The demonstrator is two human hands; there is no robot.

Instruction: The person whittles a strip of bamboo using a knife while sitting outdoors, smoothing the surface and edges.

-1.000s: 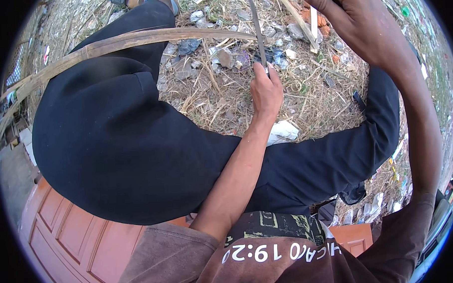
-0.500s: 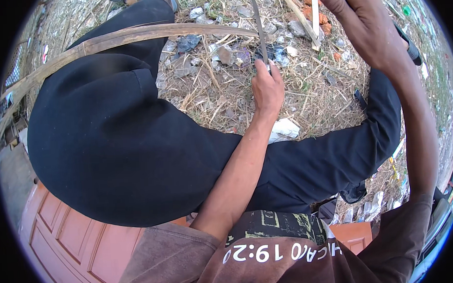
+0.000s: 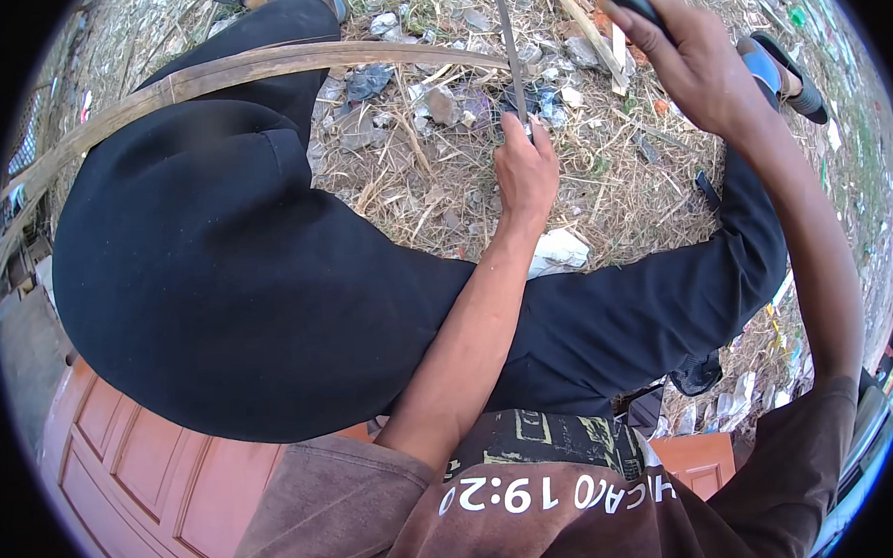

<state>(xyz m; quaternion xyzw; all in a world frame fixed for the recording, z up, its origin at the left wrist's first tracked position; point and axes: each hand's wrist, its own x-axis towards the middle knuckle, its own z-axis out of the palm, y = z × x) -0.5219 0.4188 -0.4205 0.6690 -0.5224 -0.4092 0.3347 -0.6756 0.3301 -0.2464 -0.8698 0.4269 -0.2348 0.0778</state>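
Two hands: left hand [image 3: 524,168] grips rod [image 3: 509,50], top cut off

Packaging is litter only: crumpled white wrapper [image 3: 560,250] on dry grass just beside the black trouser leg; grey-blue torn plastic scraps [image 3: 369,83] further up among debris; small green scrap [image 3: 799,16] top right. No signs or screens.
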